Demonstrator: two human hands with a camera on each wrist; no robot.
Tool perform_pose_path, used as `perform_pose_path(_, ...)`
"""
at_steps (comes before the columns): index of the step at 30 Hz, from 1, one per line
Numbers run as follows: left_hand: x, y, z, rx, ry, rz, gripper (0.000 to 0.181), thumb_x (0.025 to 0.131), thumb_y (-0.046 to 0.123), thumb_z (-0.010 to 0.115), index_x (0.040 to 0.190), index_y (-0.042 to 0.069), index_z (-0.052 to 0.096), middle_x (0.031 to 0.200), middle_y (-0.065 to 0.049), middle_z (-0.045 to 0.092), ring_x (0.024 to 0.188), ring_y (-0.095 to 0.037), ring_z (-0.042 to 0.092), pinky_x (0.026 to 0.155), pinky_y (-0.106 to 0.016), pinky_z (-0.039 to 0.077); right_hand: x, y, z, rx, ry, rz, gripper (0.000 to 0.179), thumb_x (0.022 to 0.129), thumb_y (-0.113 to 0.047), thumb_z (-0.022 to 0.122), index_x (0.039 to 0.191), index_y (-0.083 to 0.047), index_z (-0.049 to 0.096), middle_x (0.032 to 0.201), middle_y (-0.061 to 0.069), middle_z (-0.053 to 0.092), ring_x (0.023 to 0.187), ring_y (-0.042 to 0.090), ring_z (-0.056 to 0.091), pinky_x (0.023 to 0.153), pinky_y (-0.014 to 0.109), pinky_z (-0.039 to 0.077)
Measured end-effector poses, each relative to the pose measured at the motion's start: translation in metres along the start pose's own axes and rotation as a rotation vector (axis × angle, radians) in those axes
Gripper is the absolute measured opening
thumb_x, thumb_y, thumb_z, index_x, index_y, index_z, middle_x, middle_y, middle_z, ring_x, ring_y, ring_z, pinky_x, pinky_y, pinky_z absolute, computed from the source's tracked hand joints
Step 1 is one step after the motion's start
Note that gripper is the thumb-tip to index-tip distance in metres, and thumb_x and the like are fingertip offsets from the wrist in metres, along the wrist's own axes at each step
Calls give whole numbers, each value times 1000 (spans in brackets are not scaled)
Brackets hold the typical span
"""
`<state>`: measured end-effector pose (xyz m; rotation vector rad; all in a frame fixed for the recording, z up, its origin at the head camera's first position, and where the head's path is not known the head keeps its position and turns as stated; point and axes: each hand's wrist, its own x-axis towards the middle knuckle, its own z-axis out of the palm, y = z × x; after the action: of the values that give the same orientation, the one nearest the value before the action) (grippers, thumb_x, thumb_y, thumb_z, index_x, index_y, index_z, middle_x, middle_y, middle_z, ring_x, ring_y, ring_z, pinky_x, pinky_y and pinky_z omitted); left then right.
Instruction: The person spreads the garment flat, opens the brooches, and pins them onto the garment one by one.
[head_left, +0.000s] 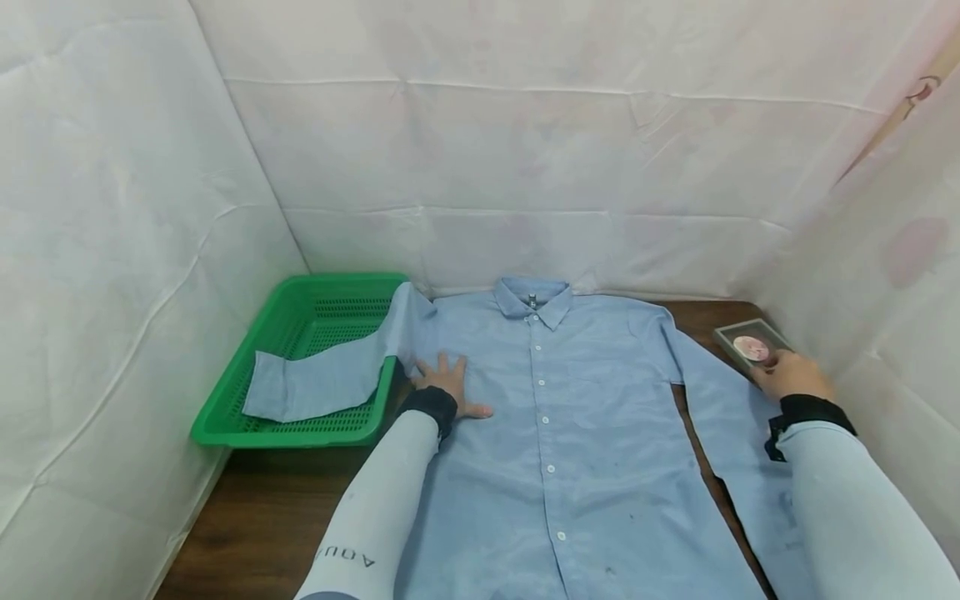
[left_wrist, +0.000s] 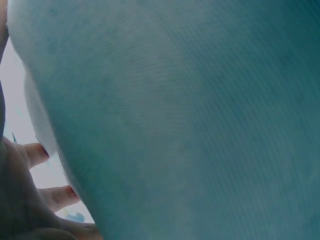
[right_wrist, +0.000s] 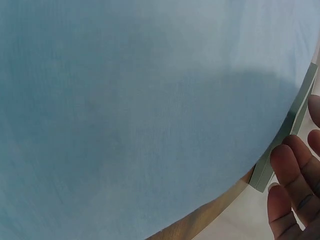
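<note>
A light-blue button-up shirt (head_left: 510, 450) lies spread out, collar at the far side. One sleeve (head_left: 322, 379) runs over the rim into a green basket (head_left: 217, 433); the other sleeve (head_left: 727, 408) slants down on the right. My left hand (head_left: 442, 385) rests on the shirt below that first shoulder, fingers spread. At the right, my right hand (head_left: 797, 377) grips the near edge of a flat grey box (head_left: 723, 337) with a round pink-and-white patch on top. In the right wrist view, curled fingers (right_wrist: 287, 165) meet the side of this box. Blue cloth fills most of both wrist views.
Brown wooden tabletop (head_left: 255, 508) shows at the lower left and around the far right corner. White sheeting (head_left: 495, 150) hangs behind and on both sides, close to the basket and to the grey box.
</note>
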<state>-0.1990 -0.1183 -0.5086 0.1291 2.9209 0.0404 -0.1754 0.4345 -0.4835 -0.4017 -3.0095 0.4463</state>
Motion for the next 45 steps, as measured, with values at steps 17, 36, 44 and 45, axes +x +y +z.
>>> perform_pose_path(17, 9, 2, 10, 14, 2, 5, 125, 53, 89, 62, 153, 23, 27, 153, -22, 23, 131, -63, 18, 94, -72, 31, 5, 13, 9, -18, -14, -69, 33, 85, -18, 67, 97, 13, 62, 93, 35, 62, 71, 45, 57, 56, 51, 44)
perform_pose_path(36, 5, 5, 6, 26, 1, -28, 124, 54, 87, 64, 153, 23, 26, 154, -21, 23, 131, -63, 18, 95, -72, 31, 8, -10, 11, -81, -109, 138, 35, 93, -16, 55, 118, 8, 52, 101, 39, 54, 79, 50, 55, 59, 52, 43)
perform_pose_path(44, 4, 4, 6, 24, -1, -33, 124, 54, 87, 64, 154, 23, 26, 154, -21, 22, 131, -63, 17, 96, -71, 30, 9, -8, 14, -64, -116, 175, 33, 93, -13, 52, 119, 8, 50, 102, 38, 54, 83, 50, 54, 64, 54, 42)
perform_pose_path(45, 5, 4, 6, 25, -2, -34, 125, 54, 87, 64, 154, 23, 25, 154, -21, 22, 131, -63, 17, 96, -71, 30, 9, -8, 14, -61, -116, 178, 34, 93, -12, 52, 120, 8, 50, 103, 38, 54, 84, 51, 54, 65, 54, 42)
